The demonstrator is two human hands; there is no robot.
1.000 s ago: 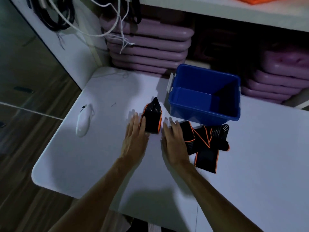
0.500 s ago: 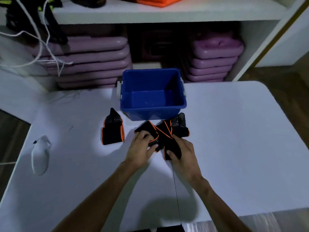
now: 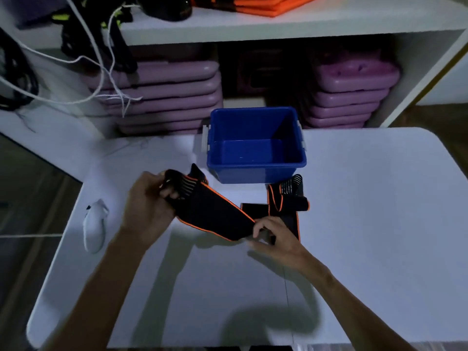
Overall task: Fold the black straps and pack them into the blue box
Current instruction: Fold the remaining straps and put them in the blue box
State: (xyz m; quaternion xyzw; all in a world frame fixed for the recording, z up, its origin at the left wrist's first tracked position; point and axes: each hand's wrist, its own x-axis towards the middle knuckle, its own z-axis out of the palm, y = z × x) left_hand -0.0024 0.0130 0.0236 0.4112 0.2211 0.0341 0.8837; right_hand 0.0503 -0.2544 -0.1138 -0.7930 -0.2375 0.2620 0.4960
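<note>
A black strap with orange edging [image 3: 212, 211] is stretched in the air between my hands, just in front of the blue box [image 3: 255, 171]. My left hand [image 3: 147, 206] grips its ribbed left end. My right hand [image 3: 276, 239] pinches its lower right end. The tip of a folded strap [image 3: 196, 171] pokes up behind the held strap's left end, left of the box. More black straps [image 3: 288, 198] lie in a loose pile on the white table [image 3: 367, 224], below the box's right corner. The box stands with nothing inside it.
A white oval object [image 3: 95, 224] lies near the table's left edge. Behind the table, a white shelf [image 3: 278, 26] holds stacks of purple mats [image 3: 167, 97], orange pads and hanging white cords [image 3: 101, 72]. Dark floor shows at the left.
Both hands lifted one strap out of the pile and pulled it out long, leftward; the pile is now smaller. The camera view has moved closer.
</note>
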